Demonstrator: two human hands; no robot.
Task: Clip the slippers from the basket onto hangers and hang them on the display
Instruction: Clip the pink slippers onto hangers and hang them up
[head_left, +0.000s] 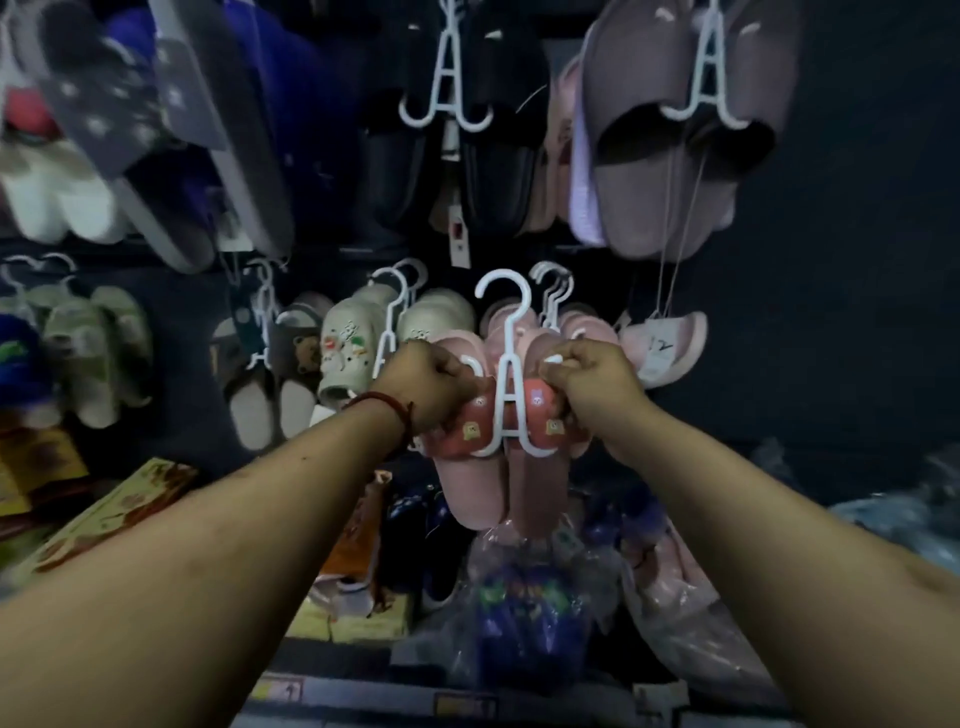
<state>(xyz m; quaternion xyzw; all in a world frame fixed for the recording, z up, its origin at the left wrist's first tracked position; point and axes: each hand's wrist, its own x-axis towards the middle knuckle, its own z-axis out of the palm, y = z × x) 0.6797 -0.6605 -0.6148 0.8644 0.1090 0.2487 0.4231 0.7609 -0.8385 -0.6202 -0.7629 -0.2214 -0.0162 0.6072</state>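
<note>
Your left grip (434, 387) and right grip (587, 387) each curl round one side of the pair of pink slippers (485, 483). The white hanger (510, 364) stands upright between them. Both grips are pinching, with fingers wrapped over a strap, seemingly to press it onto the hanger's hooked arm that curls up just below each grip. Holding both sides at once likely keeps the pair level, so neither slipper slips off while the other seats. The soles hang down below your grips. The hanger's hook (501, 291) rises above them, free, in front of the hung pink slippers (592, 325) just behind. I judge the clipping nearly done, with hanging next. I cannot make out the basket; bagged stock (524, 597) lies below your grips.
</note>
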